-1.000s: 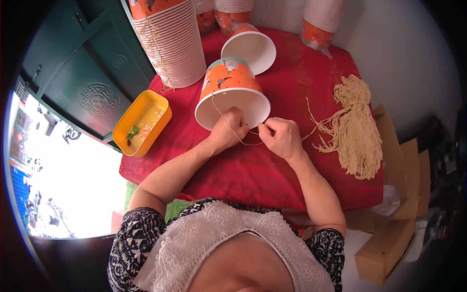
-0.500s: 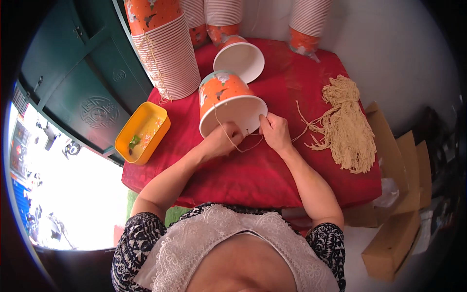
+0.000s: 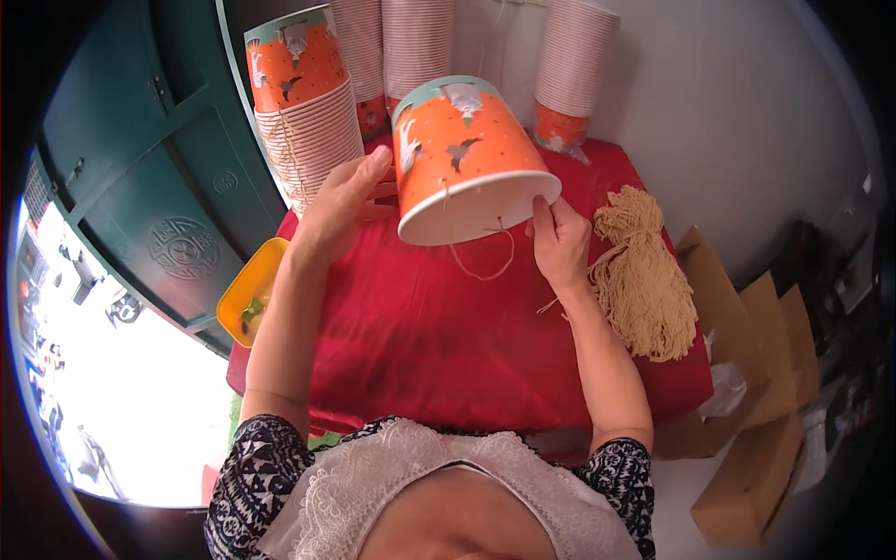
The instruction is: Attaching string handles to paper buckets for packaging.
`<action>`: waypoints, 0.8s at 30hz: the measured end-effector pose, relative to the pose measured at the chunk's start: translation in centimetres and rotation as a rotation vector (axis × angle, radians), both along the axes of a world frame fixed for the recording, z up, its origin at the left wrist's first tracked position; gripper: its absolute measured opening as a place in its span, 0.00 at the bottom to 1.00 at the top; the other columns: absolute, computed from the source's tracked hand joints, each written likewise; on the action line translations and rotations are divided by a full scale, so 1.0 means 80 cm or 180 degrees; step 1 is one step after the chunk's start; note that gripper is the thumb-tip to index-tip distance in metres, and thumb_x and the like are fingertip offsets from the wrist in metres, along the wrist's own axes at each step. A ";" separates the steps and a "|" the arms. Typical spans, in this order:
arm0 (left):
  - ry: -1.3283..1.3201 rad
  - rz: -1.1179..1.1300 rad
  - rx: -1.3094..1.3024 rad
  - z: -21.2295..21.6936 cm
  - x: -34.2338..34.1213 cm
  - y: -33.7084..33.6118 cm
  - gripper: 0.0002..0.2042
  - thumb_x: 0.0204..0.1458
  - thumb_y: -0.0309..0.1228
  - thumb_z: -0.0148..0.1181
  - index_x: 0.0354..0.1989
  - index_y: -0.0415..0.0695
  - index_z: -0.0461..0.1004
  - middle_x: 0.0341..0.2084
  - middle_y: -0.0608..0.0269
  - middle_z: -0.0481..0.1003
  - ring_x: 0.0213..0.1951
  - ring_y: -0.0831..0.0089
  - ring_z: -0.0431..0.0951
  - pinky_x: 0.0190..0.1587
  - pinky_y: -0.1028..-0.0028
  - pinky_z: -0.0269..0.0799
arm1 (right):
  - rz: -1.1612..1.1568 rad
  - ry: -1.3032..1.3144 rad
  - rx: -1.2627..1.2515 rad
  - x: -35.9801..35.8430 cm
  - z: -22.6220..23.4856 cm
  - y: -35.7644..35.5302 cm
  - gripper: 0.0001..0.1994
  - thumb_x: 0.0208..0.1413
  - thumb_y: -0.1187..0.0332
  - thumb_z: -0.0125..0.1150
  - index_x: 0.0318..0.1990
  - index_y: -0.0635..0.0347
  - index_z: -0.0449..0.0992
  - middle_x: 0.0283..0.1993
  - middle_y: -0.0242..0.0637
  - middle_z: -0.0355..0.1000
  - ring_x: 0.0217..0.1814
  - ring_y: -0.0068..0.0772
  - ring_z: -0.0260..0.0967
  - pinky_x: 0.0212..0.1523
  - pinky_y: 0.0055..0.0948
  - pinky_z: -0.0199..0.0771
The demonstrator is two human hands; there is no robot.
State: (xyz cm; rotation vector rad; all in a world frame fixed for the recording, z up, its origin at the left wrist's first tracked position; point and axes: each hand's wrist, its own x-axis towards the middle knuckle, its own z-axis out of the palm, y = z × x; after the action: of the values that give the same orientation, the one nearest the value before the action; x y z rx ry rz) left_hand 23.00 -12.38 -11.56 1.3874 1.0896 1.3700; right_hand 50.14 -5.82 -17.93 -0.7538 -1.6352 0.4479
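An orange paper bucket (image 3: 457, 140) with a pale green bottom band and printed figures is held up and tilted, its white-rimmed mouth toward me. My right hand (image 3: 560, 243) pinches that rim at the right. Just left of the bucket, my left hand (image 3: 350, 201) is open with fingers spread; some fingertips pass behind the wall, so I cannot tell whether they touch it. A thin tan cord (image 3: 484, 278) hangs in a loop below the mouth, passing through the bucket wall. Loose cord ends show beside my right wrist.
A red-covered table (image 3: 420, 364) lies below. A stack of buckets (image 3: 313, 140) stands at its left back, more stacks behind. A bundle of tan cords (image 3: 644, 280) lies at right, a yellow tub (image 3: 229, 303) at left. Cardboard boxes (image 3: 747, 476) stand on the floor at right.
The bucket has been lifted up and away from me. My left hand has left the cord inside the mouth and moved to the bucket's left side. My right hand still grips the rim.
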 end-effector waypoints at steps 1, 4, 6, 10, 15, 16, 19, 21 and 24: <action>-0.0351 -0.0353 -0.0055 0.008 0.008 0.009 0.39 0.56 0.61 0.52 0.60 0.34 0.64 0.53 0.50 0.72 0.54 0.63 0.73 0.55 0.66 0.70 | 0.0009 -0.0027 0.0034 -0.002 0.009 0.002 0.15 0.65 0.65 0.51 0.29 0.67 0.73 0.16 0.34 0.67 0.19 0.22 0.64 0.21 0.26 0.61; -0.1259 -0.0213 0.0038 0.020 0.043 0.026 0.38 0.55 0.58 0.55 0.61 0.36 0.62 0.54 0.52 0.72 0.53 0.67 0.75 0.56 0.66 0.71 | -0.0218 -0.0181 0.0374 -0.011 0.028 0.014 0.13 0.65 0.68 0.51 0.30 0.67 0.74 0.16 0.36 0.67 0.19 0.22 0.65 0.22 0.27 0.63; -0.1518 -0.0190 -0.0099 0.020 0.042 0.038 0.35 0.55 0.54 0.58 0.61 0.37 0.61 0.53 0.52 0.72 0.50 0.67 0.77 0.55 0.66 0.73 | -0.0260 -0.0125 0.0666 -0.019 0.036 0.022 0.11 0.61 0.73 0.54 0.26 0.67 0.69 0.17 0.43 0.67 0.17 0.34 0.67 0.19 0.32 0.64; -0.2218 -0.0526 0.0180 0.004 0.034 0.063 0.31 0.57 0.49 0.58 0.60 0.38 0.61 0.51 0.52 0.73 0.49 0.67 0.78 0.52 0.68 0.76 | -0.0288 -0.0012 0.0409 -0.033 0.027 0.040 0.13 0.64 0.66 0.55 0.30 0.67 0.73 0.19 0.33 0.68 0.20 0.21 0.63 0.22 0.25 0.63; -0.2590 -0.0538 0.0442 -0.008 0.028 0.068 0.27 0.58 0.44 0.58 0.59 0.38 0.62 0.50 0.52 0.74 0.48 0.67 0.79 0.51 0.67 0.77 | 0.0196 0.0911 -0.0162 -0.048 0.010 0.052 0.10 0.63 0.67 0.57 0.35 0.66 0.75 0.25 0.25 0.69 0.24 0.14 0.61 0.24 0.19 0.61; -0.2572 -0.0538 0.0518 -0.008 0.030 0.068 0.27 0.58 0.44 0.58 0.59 0.38 0.62 0.50 0.52 0.74 0.48 0.67 0.79 0.51 0.67 0.77 | 0.0161 0.0976 -0.0243 -0.046 0.008 0.053 0.09 0.63 0.67 0.58 0.36 0.66 0.75 0.27 0.23 0.69 0.25 0.12 0.60 0.25 0.16 0.61; -0.2443 -0.0488 0.0642 -0.004 0.038 0.061 0.26 0.59 0.44 0.57 0.59 0.40 0.63 0.49 0.54 0.74 0.47 0.68 0.79 0.50 0.67 0.78 | -0.0091 0.0654 0.0146 -0.049 0.006 0.055 0.08 0.62 0.68 0.58 0.37 0.66 0.76 0.26 0.23 0.69 0.25 0.11 0.58 0.26 0.15 0.60; -0.2296 -0.0572 0.0807 -0.007 0.040 0.058 0.27 0.58 0.45 0.58 0.58 0.39 0.62 0.49 0.55 0.74 0.47 0.69 0.79 0.50 0.68 0.77 | -0.0060 0.0620 0.0074 -0.056 0.010 0.047 0.08 0.62 0.69 0.58 0.37 0.67 0.76 0.26 0.23 0.69 0.26 0.11 0.58 0.26 0.15 0.60; -0.2149 -0.0674 0.1015 -0.009 0.056 0.056 0.31 0.54 0.44 0.63 0.60 0.37 0.59 0.48 0.56 0.74 0.47 0.71 0.78 0.50 0.69 0.76 | -0.0144 0.0499 -0.0001 -0.050 0.010 0.045 0.08 0.60 0.70 0.60 0.37 0.68 0.75 0.27 0.29 0.71 0.27 0.16 0.63 0.29 0.21 0.65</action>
State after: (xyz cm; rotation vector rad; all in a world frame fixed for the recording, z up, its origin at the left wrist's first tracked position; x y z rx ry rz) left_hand 27.50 -7.91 -12.27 1.0756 0.2831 1.7185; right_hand 46.10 -2.23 -17.14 -0.7361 -1.4694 0.4634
